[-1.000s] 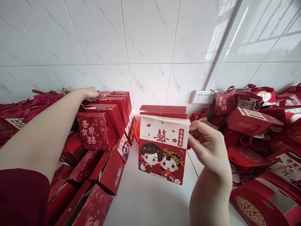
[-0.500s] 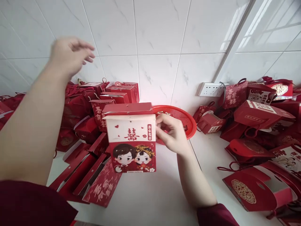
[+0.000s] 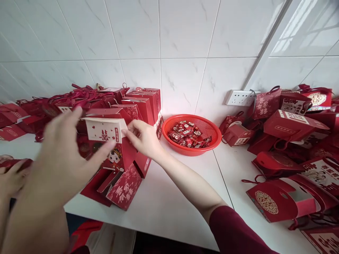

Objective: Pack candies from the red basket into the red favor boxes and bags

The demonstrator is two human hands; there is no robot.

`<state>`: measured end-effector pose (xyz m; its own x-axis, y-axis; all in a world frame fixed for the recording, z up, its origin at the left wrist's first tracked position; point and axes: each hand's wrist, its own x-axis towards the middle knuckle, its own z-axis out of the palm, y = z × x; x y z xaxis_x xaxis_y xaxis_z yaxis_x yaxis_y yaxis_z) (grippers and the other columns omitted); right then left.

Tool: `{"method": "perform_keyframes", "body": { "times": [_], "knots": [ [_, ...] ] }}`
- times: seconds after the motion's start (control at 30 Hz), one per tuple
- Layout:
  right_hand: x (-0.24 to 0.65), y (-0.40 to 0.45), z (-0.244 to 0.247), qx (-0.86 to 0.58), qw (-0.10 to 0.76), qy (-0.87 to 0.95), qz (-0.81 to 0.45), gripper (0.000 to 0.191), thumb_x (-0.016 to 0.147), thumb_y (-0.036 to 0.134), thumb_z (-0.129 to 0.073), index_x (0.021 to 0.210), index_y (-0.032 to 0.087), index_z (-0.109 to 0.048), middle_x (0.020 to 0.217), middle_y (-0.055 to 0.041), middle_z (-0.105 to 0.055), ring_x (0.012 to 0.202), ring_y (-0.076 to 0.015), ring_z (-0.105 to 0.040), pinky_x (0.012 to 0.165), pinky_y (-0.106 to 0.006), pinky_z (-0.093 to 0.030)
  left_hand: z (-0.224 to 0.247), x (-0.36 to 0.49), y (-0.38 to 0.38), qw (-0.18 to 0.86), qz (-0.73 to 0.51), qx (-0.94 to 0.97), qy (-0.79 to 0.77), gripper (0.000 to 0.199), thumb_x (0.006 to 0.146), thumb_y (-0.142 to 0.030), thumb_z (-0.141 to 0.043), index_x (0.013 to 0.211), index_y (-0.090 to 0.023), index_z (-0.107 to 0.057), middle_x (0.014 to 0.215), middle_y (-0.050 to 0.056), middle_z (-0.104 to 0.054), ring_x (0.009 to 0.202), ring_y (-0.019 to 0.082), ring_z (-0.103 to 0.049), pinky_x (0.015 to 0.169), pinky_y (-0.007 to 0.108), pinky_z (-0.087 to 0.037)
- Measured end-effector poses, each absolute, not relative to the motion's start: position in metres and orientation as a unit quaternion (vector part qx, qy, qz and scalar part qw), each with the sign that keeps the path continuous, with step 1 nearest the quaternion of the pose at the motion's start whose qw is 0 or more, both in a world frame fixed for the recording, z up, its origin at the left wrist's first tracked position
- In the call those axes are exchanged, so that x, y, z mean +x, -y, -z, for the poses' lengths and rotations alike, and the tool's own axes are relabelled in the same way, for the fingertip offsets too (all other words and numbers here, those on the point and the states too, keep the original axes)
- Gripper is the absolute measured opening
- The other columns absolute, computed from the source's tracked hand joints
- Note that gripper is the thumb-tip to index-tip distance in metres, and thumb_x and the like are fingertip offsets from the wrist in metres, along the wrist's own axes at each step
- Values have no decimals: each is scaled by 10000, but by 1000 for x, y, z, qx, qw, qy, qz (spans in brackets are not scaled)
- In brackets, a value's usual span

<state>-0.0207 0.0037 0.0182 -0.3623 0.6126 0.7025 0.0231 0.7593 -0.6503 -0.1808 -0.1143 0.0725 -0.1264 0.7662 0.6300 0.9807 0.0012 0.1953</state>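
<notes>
A red and white paper gift bag (image 3: pixel 106 132) with a cartoon figure and a double-happiness sign stands over other red bags on the left. My right hand (image 3: pixel 144 137) pinches it by its upper right edge. In front of it, blurred by motion, my left hand (image 3: pixel 63 155) is open with thumb and fingers apart, hiding part of the bag's left side. Whether the left hand touches the bag I cannot tell. Beneath and beside it, a red gift bag (image 3: pixel 124 188) with pale lettering lies tilted.
A red plastic basket (image 3: pixel 190 152) of wrapped sweets (image 3: pixel 186 134) stands against the tiled wall. Red gift boxes (image 3: pixel 288 123) are heaped on the right, beside a power strip (image 3: pixel 239 97). At far left another person's hand (image 3: pixel 13 180) holds something red.
My right hand has carried the gift bag left, from mid-table to among the other bags. My left hand has come down from the wall side to near it. The view has shifted.
</notes>
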Motion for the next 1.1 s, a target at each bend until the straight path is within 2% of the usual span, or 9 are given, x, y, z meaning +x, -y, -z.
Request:
{"method": "perform_keyframes", "body": {
  "times": [0.13, 0.23, 0.33, 0.43, 0.5, 0.6, 0.77, 0.93, 1.1],
  "knots": [
    [-21, -1, -3, -219, 520, 770, -299, 293, 949, 463, -454, 856, 202, -552, 859, 4, -627, 802, -126, -568, 755, -237, -422, -10, -175, 119, 103, 277, -596, 746, 1194, 645, -697, -646, 1532, -346, 73, 1603, 66, -125, 1427, 414, -229, 1102, 617, -366],
    [-10, 0, 7, -241, 508, 765, -315, 345, 955, 497, -425, 866, 200, -575, 864, 0, -641, 787, -130, -575, 730, -237, -420, 19, -176, 124, 63, 286, -566, 771, 1231, 654, -665, -666, 1525, -324, 134, 1595, 138, -131, 1391, 461, -282, 975, 678, -441],
    [5, -2, 16, -270, 486, 773, -306, 322, 961, 464, -422, 852, 202, -576, 829, 3, -634, 725, -125, -571, 689, -236, -418, 29, -166, 129, 93, 313, -550, 769, 1235, 662, -617, -678, 1524, -307, 149, 1590, 152, -149, 1375, 495, -284, 1012, 728, -356],
    [28, -3, 23, -283, 462, 788, -292, 250, 948, 390, -468, 821, 200, -569, 817, 3, -636, 689, -117, -573, 681, -233, -421, 32, -148, 134, 177, 371, -546, 730, 1197, 649, -570, -665, 1513, -385, 143, 1617, 19, -31, 1431, 464, -146, 1138, 701, -172],
    [49, 0, 26, -288, 447, 796, -290, 218, 942, 354, -483, 819, 196, -570, 814, 0, -640, 678, -115, -585, 680, -233, -428, 34, -135, 136, 230, 416, -555, 683, 1167, 617, -484, -667, 1498, -472, 97, 1605, -109, 17, 1449, 430, -96, 1179, 640, -153],
    [91, 7, 28, -310, 409, 809, -287, 193, 944, 330, -485, 858, 193, -591, 809, -11, -645, 674, -123, -605, 664, -238, -440, 46, -114, 136, 271, 486, -600, 575, 1083, 583, -350, -653, 1491, -522, -88, 1576, -170, -121, 1414, 417, -235, 1142, 603, -307],
    [190, 23, 31, -421, 330, 823, -190, 144, 925, 260, -508, 909, 189, -633, 900, -44, -683, 799, -154, -623, 744, -265, -459, 79, -67, 116, 191, 427, -798, 381, 934, 674, -229, -661, 1488, -446, -259, 1533, -61, -287, 1228, 328, -512, 1005, 513, -523],
    [305, 64, 36, -674, 200, 708, -66, 256, 939, 270, -426, 1066, 186, -632, 1111, -114, -654, 1023, -238, -605, 896, -363, -433, 98, -18, 81, 12, 310, -899, 309, 683, 813, -213, -588, 1425, -420, -365, 1464, 38, -396, 1274, 286, -479, 1025, 479, -492],
    [375, 109, 59, -864, 128, 486, 24, 366, 922, 412, -422, 1130, 187, -622, 1144, -172, -607, 1099, -341, -545, 766, -404, -451, 113, 5, 61, -62, 246, -920, 300, 416, 885, -239, -519, 1292, -327, -509, 1465, 54, -400, 1309, 263, -443, 1059, 450, -455]
  ]
}}
